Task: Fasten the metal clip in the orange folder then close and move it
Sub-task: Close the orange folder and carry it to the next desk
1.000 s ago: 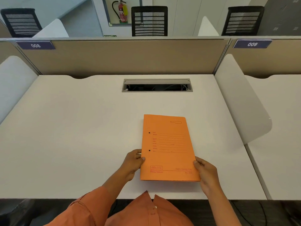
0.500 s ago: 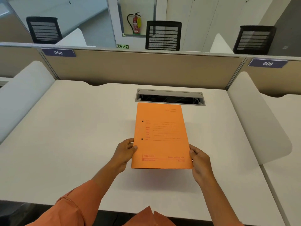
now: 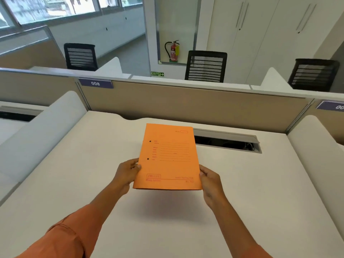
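Observation:
The orange folder point(image 3: 168, 157) is closed, its printed front cover facing up, two small punch holes near its left edge. It hangs in the air above the white desk point(image 3: 74, 179), casting a shadow below. My left hand point(image 3: 126, 175) grips its lower left edge, thumb on top. My right hand point(image 3: 210, 180) grips its lower right edge the same way. The metal clip is hidden inside the folder.
A cable slot point(image 3: 227, 141) is cut into the desk behind the folder. A beige partition point(image 3: 186, 105) closes the back of the desk. White rounded dividers point(image 3: 37, 127) stand on the left and right point(image 3: 320, 155). Black chairs point(image 3: 205, 67) sit beyond.
Both hands have lifted the closed folder off the desk and carried it forward and a little left, over the near end of the cable slot. The camera has tilted up.

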`<act>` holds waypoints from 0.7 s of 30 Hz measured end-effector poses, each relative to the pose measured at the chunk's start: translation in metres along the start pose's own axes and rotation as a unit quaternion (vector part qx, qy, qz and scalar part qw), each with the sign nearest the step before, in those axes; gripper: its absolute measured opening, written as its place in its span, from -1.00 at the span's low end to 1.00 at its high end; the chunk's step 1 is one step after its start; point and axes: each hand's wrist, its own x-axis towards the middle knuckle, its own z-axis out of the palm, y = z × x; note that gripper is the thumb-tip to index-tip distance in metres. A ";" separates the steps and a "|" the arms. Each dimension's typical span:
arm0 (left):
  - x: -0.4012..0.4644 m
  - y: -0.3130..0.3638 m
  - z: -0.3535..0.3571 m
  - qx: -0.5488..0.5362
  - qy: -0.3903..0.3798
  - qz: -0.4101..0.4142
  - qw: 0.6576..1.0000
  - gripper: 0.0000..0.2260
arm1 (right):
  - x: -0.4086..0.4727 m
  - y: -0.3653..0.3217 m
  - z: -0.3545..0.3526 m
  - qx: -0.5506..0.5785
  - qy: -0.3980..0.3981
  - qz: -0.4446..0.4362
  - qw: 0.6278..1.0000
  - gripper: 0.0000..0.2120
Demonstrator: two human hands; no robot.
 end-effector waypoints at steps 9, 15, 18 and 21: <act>0.086 0.003 -0.039 -0.019 0.065 -0.016 0.998 -0.73 | 0.073 0.004 0.073 -0.024 -0.014 0.006 1.000 -0.52; 0.139 -0.008 -0.047 -0.005 0.084 -0.025 0.996 -0.73 | 0.119 0.017 0.107 -0.053 -0.006 0.004 0.999 -0.49; 0.160 -0.015 -0.050 0.002 0.090 -0.027 0.996 -0.73 | 0.136 0.027 0.120 -0.056 0.008 0.007 0.998 -0.50; 0.179 -0.017 -0.050 0.022 0.089 -0.019 0.996 -0.72 | 0.155 0.034 0.128 -0.052 0.034 0.017 0.998 -0.50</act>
